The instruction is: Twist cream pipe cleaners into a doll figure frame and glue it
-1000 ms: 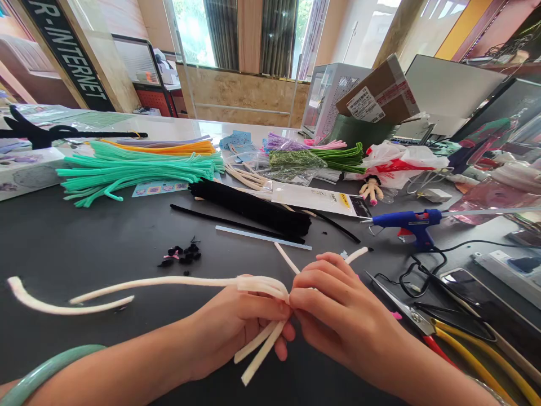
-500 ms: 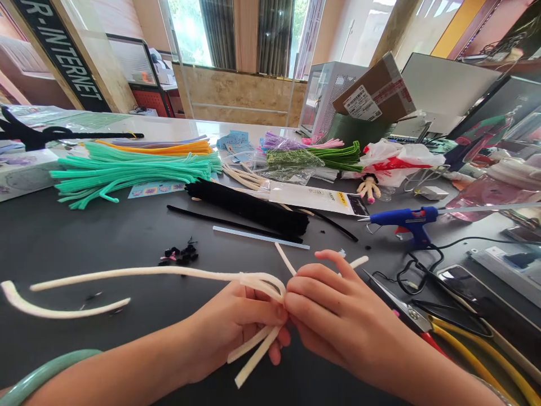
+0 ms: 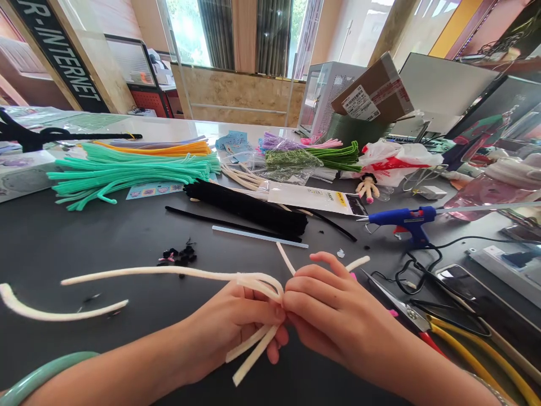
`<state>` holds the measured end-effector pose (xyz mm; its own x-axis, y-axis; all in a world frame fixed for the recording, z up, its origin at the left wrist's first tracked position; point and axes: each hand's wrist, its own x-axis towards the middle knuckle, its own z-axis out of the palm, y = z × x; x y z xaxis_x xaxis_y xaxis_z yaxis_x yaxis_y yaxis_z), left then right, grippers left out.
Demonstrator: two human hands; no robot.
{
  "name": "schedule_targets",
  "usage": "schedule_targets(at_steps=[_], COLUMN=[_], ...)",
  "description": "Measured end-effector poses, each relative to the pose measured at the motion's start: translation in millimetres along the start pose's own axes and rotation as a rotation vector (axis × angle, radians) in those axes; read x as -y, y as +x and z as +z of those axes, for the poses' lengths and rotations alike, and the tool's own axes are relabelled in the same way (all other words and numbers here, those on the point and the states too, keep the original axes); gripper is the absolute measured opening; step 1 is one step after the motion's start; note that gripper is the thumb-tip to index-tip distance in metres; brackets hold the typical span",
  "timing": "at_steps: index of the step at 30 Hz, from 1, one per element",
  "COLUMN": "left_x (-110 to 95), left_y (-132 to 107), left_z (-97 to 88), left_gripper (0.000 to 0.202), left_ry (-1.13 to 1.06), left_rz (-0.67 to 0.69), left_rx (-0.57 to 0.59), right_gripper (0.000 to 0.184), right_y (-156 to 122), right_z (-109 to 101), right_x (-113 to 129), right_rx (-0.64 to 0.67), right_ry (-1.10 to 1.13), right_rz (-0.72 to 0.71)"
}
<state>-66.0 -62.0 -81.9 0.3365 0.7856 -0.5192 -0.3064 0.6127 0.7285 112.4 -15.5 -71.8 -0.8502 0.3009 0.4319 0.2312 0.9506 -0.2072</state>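
Note:
My left hand (image 3: 230, 324) is closed around a bundle of cream pipe cleaners (image 3: 147, 273) at the near middle of the dark table (image 3: 84, 237). Long cream ends trail off to the left, and short ends stick out below my fingers. My right hand (image 3: 327, 307) pinches the same bundle right beside my left fingertips, with more cream ends poking up behind it. A green bangle (image 3: 38, 375) sits on my left wrist.
Teal pipe cleaners (image 3: 127, 169), a black bundle (image 3: 249, 206), orange and green bundles lie farther back. A clear glue stick (image 3: 260, 237) and small black bits (image 3: 180, 256) lie mid-table. A blue glue gun (image 3: 399, 220), scissors (image 3: 406, 313) and yellow-handled pliers (image 3: 477, 344) are at right.
The long cream strand has lifted and swung slightly toward the middle. Both hands stay pinched at the bundle, shifted a little left.

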Motion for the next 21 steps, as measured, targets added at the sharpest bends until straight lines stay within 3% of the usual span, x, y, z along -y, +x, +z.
schedule_targets(at_steps=[13, 21], left_x=[-1.5, 0.4], left_y=[-3.0, -2.9], left_z=[1.5, -1.8], left_gripper=[0.013, 0.017], left_ry=[0.006, 0.013], left_rz=[0.022, 0.044], left_rx=[0.004, 0.006], right_gripper=[0.010, 0.012], right_y=[3.6, 2.6], right_z=[2.5, 0.5], right_x=[-4.1, -4.6], right_rx=[-0.106, -0.068], right_ry=[0.068, 0.076], right_rz=[0.042, 0.033])
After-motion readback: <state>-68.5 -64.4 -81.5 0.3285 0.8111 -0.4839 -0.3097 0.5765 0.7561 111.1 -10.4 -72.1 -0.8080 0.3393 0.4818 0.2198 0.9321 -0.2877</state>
